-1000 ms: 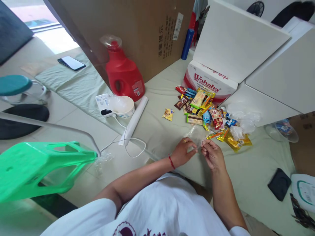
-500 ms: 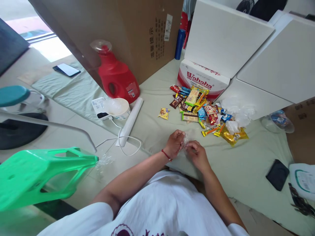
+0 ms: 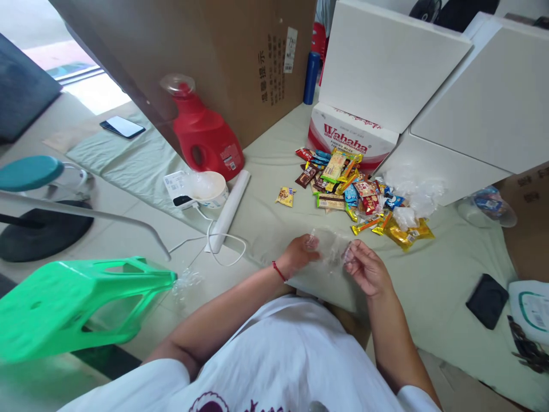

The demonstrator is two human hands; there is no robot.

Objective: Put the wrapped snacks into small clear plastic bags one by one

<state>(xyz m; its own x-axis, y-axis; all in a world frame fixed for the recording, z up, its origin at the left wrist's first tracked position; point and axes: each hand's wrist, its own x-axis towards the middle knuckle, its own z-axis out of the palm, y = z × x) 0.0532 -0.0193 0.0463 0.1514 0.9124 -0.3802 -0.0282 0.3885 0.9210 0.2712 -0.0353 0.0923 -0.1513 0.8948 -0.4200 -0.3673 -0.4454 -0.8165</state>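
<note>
Between my two hands stretches a thin clear plastic bag [image 3: 330, 252], see-through and wrinkled. My left hand [image 3: 300, 253], with a red cord at the wrist, grips its left side. Fingertips of my right hand [image 3: 366, 266] pinch the opposite edge. Just beyond lies a pile of wrapped snacks [image 3: 338, 180] in yellow, brown, blue and red. One small yellow snack packet [image 3: 285, 197] sits apart, left of the pile. Crumpled clear plastic [image 3: 414, 191] rests at the pile's right side.
Behind the pile stands a Wahaba-like printed carton [image 3: 351, 137]. A red jug [image 3: 208, 137], a tub [image 3: 212, 191] and a white roll [image 3: 227, 212] are on the left. A green stool [image 3: 86, 303] lies at lower left. A clear cup [image 3: 486, 207] and black pouch [image 3: 488, 301] are right.
My hands have moved apart, the right one going right and turning upward. The plastic, bunched between them before, is now spread out wider.
</note>
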